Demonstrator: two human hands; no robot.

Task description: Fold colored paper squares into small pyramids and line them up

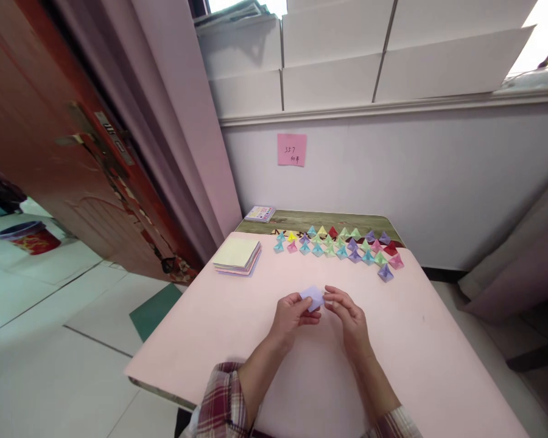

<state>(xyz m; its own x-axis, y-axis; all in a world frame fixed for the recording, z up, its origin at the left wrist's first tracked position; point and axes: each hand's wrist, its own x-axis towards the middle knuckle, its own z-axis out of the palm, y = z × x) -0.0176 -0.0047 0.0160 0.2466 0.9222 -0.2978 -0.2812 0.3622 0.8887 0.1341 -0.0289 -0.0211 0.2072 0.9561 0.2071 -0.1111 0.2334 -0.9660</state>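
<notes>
Both my hands hover over the middle of a pink table [219,340]. My left hand [291,314] pinches a small folded piece of lilac paper [313,297] between thumb and fingers. My right hand [347,313] has its fingers curled, with the fingertips touching the paper's right side. Beyond my hands, several small folded paper shapes [342,246] in many colours lie in rows near the far edge. A stack of square coloured paper sheets [237,255] rests at the table's far left.
A wooden surface [347,222] behind the pink table meets the white wall and carries a small packet [259,213]. A pink note [291,149] sticks on the wall. A red door [50,164] and a curtain [182,121] stand on the left.
</notes>
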